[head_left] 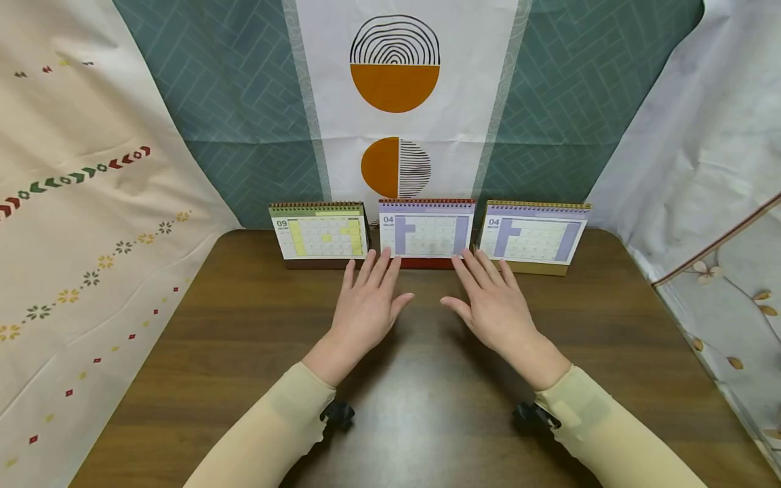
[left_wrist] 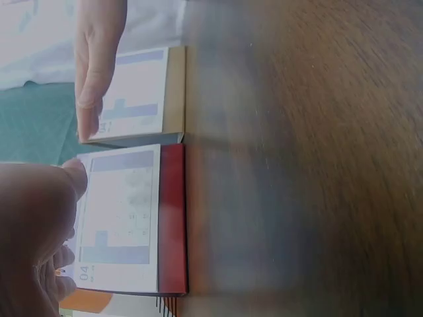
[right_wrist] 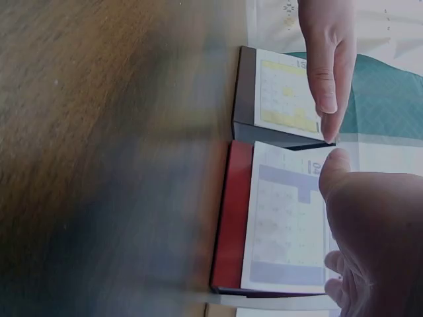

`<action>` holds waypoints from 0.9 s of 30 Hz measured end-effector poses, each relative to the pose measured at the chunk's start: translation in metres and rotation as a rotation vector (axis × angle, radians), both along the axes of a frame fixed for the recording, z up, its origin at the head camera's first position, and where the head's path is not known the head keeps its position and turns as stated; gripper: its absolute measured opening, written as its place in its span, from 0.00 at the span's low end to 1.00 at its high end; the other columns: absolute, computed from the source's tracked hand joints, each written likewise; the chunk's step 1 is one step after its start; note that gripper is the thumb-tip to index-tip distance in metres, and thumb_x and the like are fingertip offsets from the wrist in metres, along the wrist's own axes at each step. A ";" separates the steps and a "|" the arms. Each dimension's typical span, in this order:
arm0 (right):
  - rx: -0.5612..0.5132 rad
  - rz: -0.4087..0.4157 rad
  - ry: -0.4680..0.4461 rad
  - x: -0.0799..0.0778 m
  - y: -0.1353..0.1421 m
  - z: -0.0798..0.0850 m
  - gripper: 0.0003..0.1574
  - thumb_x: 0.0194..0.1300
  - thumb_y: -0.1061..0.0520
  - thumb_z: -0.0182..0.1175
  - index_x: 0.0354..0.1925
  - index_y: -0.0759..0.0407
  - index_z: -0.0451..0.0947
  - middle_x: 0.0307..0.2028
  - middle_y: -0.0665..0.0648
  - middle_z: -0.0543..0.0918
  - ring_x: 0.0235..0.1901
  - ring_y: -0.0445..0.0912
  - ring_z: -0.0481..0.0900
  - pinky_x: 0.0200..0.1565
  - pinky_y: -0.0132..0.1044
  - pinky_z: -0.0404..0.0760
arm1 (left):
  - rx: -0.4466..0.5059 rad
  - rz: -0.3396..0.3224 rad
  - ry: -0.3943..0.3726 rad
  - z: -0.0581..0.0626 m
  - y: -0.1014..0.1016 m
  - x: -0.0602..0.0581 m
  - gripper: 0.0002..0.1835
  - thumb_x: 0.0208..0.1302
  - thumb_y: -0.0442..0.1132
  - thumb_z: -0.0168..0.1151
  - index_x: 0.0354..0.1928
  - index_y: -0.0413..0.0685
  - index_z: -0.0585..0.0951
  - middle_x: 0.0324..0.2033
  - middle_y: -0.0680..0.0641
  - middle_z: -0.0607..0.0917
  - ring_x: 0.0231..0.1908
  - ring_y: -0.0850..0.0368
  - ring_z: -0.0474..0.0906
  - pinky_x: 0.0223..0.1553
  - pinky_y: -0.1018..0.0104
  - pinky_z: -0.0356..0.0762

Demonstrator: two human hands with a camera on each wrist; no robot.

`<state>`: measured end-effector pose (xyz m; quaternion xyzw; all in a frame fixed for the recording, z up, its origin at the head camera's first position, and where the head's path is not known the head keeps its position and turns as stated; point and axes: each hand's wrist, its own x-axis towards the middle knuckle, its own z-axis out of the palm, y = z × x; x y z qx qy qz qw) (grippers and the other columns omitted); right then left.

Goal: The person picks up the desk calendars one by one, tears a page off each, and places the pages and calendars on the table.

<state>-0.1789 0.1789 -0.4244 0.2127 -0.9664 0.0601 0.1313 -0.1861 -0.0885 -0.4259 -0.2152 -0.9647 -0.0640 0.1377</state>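
Note:
Three desk calendars stand in a row at the back of the table. The left calendar has yellow blocks, a "09" and a dark brown base. In the middle is a calendar with purple blocks, an "04" and a red base. The right calendar is also purple with "04", on a tan base. My left hand is held out flat, fingertips overlapping the gap between left and middle calendars in the head view. My right hand mirrors it, near the gap between middle and right calendars. Both hold nothing.
The brown wooden table reaches back to a green and white patterned cloth hanging behind the calendars. Pale patterned cloths hang at the left and right. A dark wrist device shows under each sleeve.

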 end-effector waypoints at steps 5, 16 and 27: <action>-0.008 -0.014 0.006 0.001 0.007 -0.001 0.54 0.82 0.31 0.58 0.88 0.58 0.56 0.86 0.63 0.59 0.85 0.61 0.53 0.80 0.66 0.52 | 0.019 -0.005 -0.020 0.001 0.005 -0.001 0.40 0.86 0.63 0.52 0.87 0.48 0.63 0.86 0.42 0.58 0.86 0.41 0.49 0.82 0.35 0.42; -0.034 -0.055 0.004 0.004 0.027 0.000 0.53 0.82 0.32 0.59 0.88 0.59 0.57 0.86 0.64 0.59 0.85 0.62 0.54 0.80 0.67 0.50 | 0.014 -0.029 0.007 0.000 0.017 -0.005 0.41 0.86 0.64 0.52 0.87 0.47 0.63 0.85 0.40 0.61 0.85 0.39 0.53 0.82 0.35 0.46; -0.031 -0.080 0.020 0.008 0.041 0.001 0.52 0.82 0.32 0.59 0.87 0.60 0.59 0.85 0.64 0.61 0.84 0.63 0.55 0.79 0.68 0.53 | 0.019 -0.036 -0.016 0.001 0.034 -0.006 0.41 0.86 0.64 0.50 0.87 0.47 0.63 0.86 0.41 0.60 0.85 0.39 0.54 0.83 0.37 0.42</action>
